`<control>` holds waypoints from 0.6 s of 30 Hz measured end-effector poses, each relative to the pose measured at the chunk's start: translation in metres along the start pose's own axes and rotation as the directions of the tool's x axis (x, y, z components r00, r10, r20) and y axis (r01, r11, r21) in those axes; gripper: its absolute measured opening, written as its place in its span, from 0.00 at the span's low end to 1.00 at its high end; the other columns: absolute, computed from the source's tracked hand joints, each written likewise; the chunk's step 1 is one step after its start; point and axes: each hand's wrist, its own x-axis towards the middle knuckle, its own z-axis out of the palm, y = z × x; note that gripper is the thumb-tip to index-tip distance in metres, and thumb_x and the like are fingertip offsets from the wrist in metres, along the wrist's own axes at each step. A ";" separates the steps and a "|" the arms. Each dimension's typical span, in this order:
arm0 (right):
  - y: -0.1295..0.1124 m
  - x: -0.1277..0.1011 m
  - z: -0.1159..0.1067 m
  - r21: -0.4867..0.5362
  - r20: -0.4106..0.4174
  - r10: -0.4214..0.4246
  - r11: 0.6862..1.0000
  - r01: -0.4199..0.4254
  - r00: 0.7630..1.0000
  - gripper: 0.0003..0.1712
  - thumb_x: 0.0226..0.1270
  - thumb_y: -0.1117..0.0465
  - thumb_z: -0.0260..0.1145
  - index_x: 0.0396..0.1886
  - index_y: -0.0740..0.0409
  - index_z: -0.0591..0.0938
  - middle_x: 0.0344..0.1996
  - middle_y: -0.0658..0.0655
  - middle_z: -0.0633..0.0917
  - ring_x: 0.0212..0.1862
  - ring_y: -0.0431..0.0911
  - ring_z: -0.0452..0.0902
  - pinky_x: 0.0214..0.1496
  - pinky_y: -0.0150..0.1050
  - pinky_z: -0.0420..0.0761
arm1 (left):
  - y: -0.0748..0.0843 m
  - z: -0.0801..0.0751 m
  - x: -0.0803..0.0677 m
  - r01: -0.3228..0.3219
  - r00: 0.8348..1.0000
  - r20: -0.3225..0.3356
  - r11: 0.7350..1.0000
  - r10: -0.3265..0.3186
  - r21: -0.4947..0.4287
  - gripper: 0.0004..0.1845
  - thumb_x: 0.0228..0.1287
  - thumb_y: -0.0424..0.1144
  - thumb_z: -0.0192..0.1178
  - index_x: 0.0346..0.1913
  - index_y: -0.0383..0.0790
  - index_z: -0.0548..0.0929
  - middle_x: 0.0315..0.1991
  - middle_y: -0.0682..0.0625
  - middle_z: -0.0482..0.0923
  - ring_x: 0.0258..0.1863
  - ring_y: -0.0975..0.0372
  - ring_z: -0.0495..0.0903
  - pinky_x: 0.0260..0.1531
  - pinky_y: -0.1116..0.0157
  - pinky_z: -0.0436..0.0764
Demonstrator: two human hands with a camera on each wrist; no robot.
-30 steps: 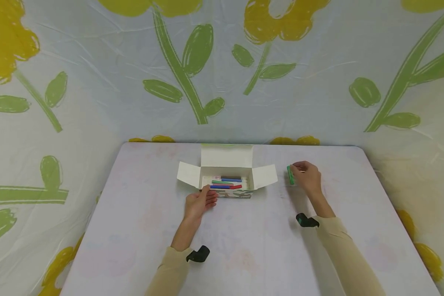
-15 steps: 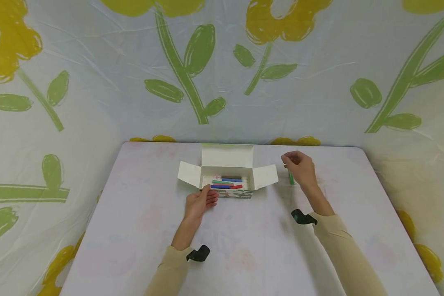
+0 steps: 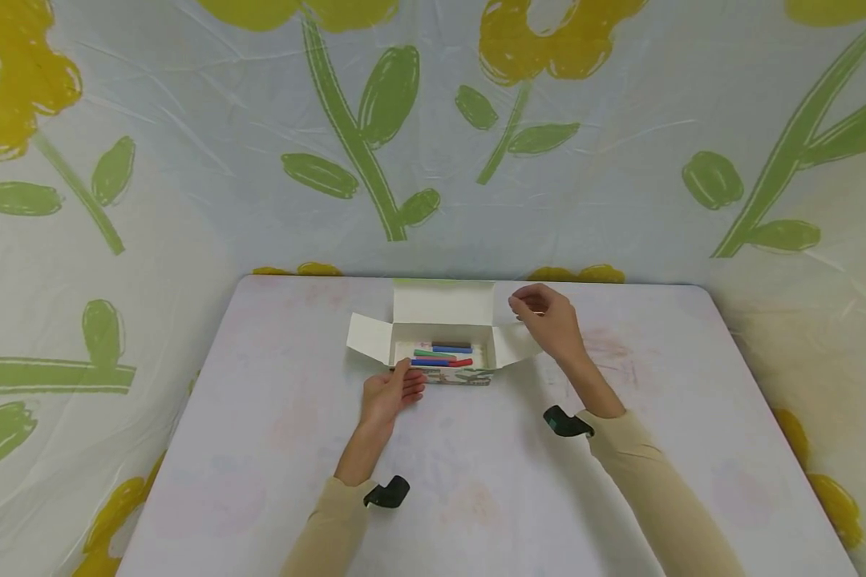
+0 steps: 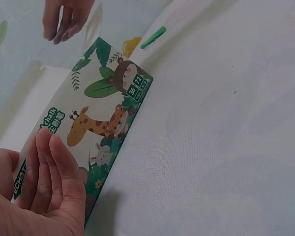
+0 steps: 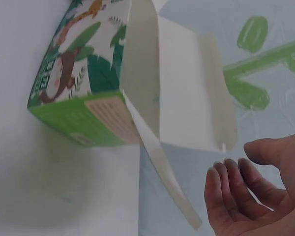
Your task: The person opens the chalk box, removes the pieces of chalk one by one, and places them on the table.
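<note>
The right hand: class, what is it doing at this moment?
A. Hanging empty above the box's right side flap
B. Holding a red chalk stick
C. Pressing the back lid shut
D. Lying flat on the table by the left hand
A: the right hand hangs with loosely curled, empty fingers above the open box's right side flap; a green chalk stick lies on the table.

Both arms wear long beige sleeves, snug to the wrist, and the hands are bare. A small black camera is strapped at the left wrist (image 3: 386, 494), another at the right wrist (image 3: 564, 422), each a rounded dark lump.
</note>
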 end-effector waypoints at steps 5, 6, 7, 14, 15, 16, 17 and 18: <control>-0.009 -0.001 0.019 0.016 0.047 -0.073 0.997 0.072 0.996 0.13 0.75 0.60 0.67 0.51 0.65 0.83 0.43 0.64 0.87 0.48 0.55 0.84 0.56 0.51 0.84 | 0.000 0.000 0.001 0.000 1.000 -0.001 1.000 0.000 -0.008 0.21 0.75 0.44 0.61 0.42 0.24 0.86 0.32 0.45 0.88 0.29 0.64 0.86 0.35 0.69 0.87; -0.011 -0.002 0.023 0.014 0.060 -0.086 0.996 0.086 0.994 0.13 0.75 0.60 0.67 0.51 0.65 0.83 0.43 0.64 0.87 0.47 0.55 0.84 0.56 0.51 0.85 | 0.000 0.000 0.001 0.000 1.000 -0.002 1.000 0.000 -0.006 0.20 0.76 0.44 0.61 0.42 0.24 0.86 0.32 0.45 0.88 0.29 0.64 0.86 0.35 0.69 0.87; -0.011 -0.003 0.027 0.015 0.076 -0.098 0.995 0.097 0.992 0.13 0.75 0.60 0.67 0.51 0.65 0.83 0.43 0.63 0.87 0.47 0.55 0.84 0.56 0.51 0.85 | 0.000 0.000 0.001 -0.001 1.000 -0.002 1.000 0.001 -0.004 0.20 0.76 0.45 0.61 0.41 0.24 0.86 0.32 0.46 0.88 0.29 0.64 0.86 0.35 0.69 0.87; -0.016 -0.008 0.051 0.053 0.183 -0.176 0.984 0.169 0.967 0.11 0.74 0.61 0.68 0.49 0.64 0.84 0.40 0.61 0.88 0.44 0.54 0.86 0.53 0.51 0.86 | -0.001 0.000 0.002 0.010 1.000 -0.021 1.000 -0.010 -0.013 0.20 0.76 0.44 0.61 0.39 0.25 0.86 0.31 0.45 0.88 0.28 0.64 0.86 0.33 0.69 0.87; -0.017 -0.009 0.054 0.058 0.198 -0.192 0.981 0.184 0.961 0.11 0.74 0.62 0.68 0.48 0.64 0.84 0.40 0.61 0.88 0.44 0.55 0.86 0.53 0.51 0.86 | -0.001 0.000 0.002 0.008 1.000 -0.021 1.000 -0.008 -0.011 0.20 0.76 0.44 0.61 0.39 0.25 0.86 0.31 0.45 0.88 0.28 0.64 0.86 0.33 0.69 0.87; -0.016 -0.009 0.057 0.063 0.216 -0.210 0.978 0.201 0.954 0.10 0.73 0.63 0.68 0.48 0.65 0.84 0.41 0.61 0.88 0.44 0.55 0.86 0.52 0.52 0.86 | -0.001 0.001 0.002 0.009 1.000 -0.023 1.000 -0.009 -0.009 0.20 0.76 0.44 0.60 0.39 0.25 0.86 0.31 0.45 0.88 0.28 0.64 0.86 0.33 0.69 0.87; -0.016 -0.010 0.060 0.063 0.233 -0.223 0.975 0.214 0.947 0.10 0.73 0.64 0.68 0.48 0.66 0.84 0.41 0.61 0.88 0.44 0.55 0.86 0.52 0.51 0.86 | -0.001 0.001 0.002 0.009 1.000 -0.025 1.000 -0.009 -0.005 0.20 0.76 0.44 0.60 0.39 0.25 0.86 0.31 0.45 0.88 0.28 0.64 0.86 0.33 0.69 0.87; -0.016 -0.010 0.064 0.059 0.251 -0.235 0.972 0.228 0.939 0.10 0.73 0.64 0.69 0.48 0.66 0.84 0.41 0.62 0.88 0.45 0.55 0.86 0.52 0.51 0.86 | -0.001 0.001 0.001 0.008 1.000 -0.027 1.000 -0.008 -0.003 0.21 0.76 0.44 0.60 0.39 0.24 0.86 0.31 0.45 0.88 0.28 0.64 0.86 0.33 0.69 0.87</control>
